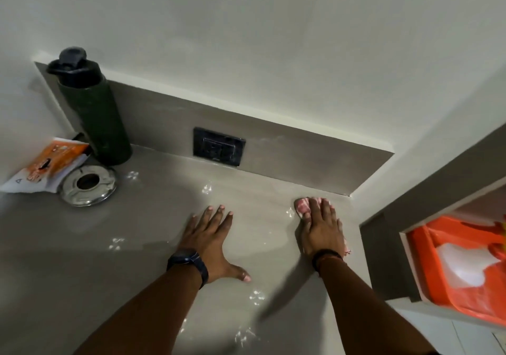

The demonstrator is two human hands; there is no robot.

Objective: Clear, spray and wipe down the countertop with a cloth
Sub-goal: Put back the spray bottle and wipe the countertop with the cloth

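Observation:
The grey countertop fills the lower half of the head view and shows small wet glints. My right hand lies flat on a pink and white checked cloth, pressing it to the counter near the back right corner; the cloth peeks out past the fingertips and at the wrist. My left hand rests palm down on the bare counter, fingers spread, holding nothing. A watch sits on the left wrist and a dark band on the right.
At the back left stand a dark green bottle with a black cap, an orange and white packet and a round steel lid. A black wall socket sits in the backsplash. To the right, a shelf holds an orange bag.

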